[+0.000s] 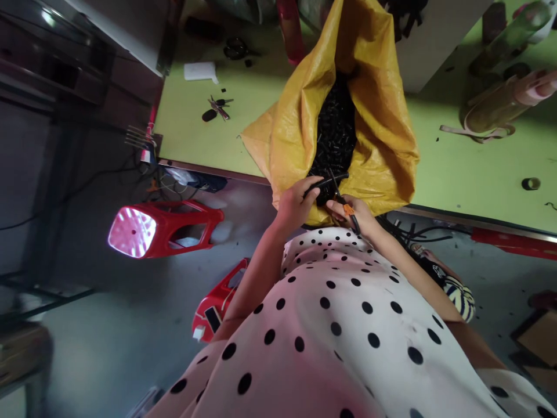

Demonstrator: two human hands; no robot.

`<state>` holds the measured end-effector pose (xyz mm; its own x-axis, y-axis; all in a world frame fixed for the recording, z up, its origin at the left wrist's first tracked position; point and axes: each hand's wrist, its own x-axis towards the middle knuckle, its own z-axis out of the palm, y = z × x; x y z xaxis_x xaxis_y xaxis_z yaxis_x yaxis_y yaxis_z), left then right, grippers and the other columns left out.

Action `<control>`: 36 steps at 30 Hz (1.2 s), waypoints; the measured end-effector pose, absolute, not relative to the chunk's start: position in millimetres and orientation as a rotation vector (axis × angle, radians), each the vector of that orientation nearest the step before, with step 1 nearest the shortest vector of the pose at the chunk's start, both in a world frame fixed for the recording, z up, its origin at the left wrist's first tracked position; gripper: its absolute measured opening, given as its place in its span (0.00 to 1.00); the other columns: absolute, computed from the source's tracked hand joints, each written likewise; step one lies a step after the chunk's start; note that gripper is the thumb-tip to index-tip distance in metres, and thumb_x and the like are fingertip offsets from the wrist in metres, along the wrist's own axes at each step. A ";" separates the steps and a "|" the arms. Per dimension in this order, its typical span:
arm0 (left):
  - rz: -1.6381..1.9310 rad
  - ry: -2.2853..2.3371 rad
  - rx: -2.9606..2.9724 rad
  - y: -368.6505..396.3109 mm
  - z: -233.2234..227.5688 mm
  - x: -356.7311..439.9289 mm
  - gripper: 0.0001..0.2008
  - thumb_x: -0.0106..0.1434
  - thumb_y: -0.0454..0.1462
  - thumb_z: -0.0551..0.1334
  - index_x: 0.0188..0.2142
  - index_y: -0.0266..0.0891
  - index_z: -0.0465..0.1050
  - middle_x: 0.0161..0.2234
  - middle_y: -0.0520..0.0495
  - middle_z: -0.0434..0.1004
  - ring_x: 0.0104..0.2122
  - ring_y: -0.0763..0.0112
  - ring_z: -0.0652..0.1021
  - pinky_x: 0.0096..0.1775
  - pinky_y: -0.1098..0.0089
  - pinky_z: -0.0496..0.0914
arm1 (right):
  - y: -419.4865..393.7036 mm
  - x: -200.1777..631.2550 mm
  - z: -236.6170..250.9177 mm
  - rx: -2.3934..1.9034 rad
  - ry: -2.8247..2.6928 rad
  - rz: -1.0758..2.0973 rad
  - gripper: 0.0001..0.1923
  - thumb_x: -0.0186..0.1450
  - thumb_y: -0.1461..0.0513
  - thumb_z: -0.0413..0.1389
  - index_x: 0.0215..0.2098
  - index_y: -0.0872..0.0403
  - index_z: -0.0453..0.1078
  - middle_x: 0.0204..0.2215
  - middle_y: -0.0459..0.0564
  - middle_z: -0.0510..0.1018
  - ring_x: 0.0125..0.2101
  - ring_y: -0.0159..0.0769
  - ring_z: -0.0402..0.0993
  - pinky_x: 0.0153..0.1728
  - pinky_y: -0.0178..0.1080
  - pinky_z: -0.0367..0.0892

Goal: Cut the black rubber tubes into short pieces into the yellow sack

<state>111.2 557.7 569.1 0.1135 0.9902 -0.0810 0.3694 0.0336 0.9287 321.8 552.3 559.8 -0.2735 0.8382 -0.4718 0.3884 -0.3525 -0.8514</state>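
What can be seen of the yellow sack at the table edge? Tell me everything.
The yellow sack looks like woven plastic, crinkled and slightly glossy. It lies on the green table with its mouth spread wide open toward the person and hanging a little over the table's front edge. Inside is a dark heap of small black pieces, too small to identify. The left hand and right hand work at its mouth; the left grips a black ribbed rod, the right a small orange-handled tool.

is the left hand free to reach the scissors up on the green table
Probably not: the left hand grips a black ribbed piece, and the yellow sack stands beside the way to the far-off scissors.
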 end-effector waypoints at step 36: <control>0.861 1.508 1.381 564.3 559.1 130.8 0.05 0.69 0.37 0.65 0.43 0.43 0.72 0.42 0.48 0.84 0.45 0.64 0.84 0.51 0.62 0.76 | 545.9 322.0 563.4 -1.716 -1.547 1.646 0.34 0.61 0.29 0.61 0.34 0.50 0.66 0.28 0.45 0.74 0.30 0.38 0.68 0.33 0.40 0.61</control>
<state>130.8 564.3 559.1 0.0175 0.9878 -0.1546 0.3689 0.1373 0.9193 322.0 545.9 563.4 -0.2387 0.8186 -0.5224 0.4704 -0.3732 -0.7997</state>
